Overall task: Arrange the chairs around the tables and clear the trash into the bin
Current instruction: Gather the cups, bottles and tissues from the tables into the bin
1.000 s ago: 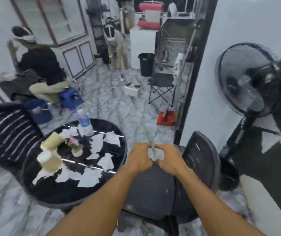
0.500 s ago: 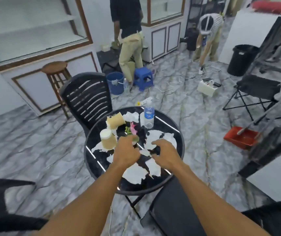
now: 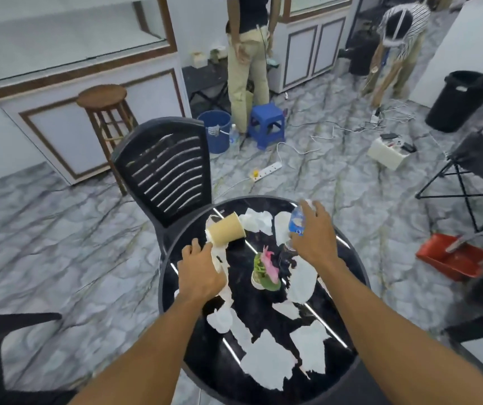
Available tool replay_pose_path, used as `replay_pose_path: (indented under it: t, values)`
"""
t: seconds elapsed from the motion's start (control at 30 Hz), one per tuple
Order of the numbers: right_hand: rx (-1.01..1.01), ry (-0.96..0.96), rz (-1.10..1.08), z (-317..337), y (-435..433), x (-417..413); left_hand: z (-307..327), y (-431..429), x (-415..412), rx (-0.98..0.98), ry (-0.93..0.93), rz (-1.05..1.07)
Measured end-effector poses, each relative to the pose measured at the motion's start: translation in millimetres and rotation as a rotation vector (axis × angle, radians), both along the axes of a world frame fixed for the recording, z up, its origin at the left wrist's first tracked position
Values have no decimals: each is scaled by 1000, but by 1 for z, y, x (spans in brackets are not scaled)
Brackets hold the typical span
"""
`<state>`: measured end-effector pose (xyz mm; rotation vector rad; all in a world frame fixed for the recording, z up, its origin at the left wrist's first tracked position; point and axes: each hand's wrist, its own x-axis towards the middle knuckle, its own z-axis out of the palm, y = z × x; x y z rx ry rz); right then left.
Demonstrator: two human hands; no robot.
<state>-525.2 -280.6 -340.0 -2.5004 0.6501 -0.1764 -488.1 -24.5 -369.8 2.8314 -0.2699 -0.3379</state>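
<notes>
Fingers (image 3: 319, 213) at bottle (image 3: 296, 223), cup (image 3: 225, 232) by table edge (image 3: 166, 258)

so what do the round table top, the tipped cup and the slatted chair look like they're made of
Round table top: glossy black with sharp bright line reflections, so glass or polished stone.
Tipped cup: matte tan, likely paper.
Slatted chair: black with a faint sheen and one-piece slats, likely moulded plastic.

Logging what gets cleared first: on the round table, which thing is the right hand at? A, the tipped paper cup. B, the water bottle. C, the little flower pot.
B: the right hand spreads over the blue-labelled water bottle, thumb beside its label.
</notes>
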Motion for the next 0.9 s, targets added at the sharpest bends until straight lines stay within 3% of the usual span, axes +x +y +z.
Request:
replay_pose_path:
  t: [0.13,0.37,0.57,0.8,0.9]
  values:
    - [-154,48,-2,-9,-8,31,-14,6,19,69,110,-24]
    - [-99,6,-6,-17,-17,44,-19,6,25,-83,189,-22]
    - [-11,-34,-21,-9,-21,24,15,-4,17,-207,78,4]
    - [98,-326,-141,44,-35,-42,76,-42,-25,-452,-187,26]
    - [132,-405,-199,68,-45,-90,97,-73,-65,-521,-213,-11]
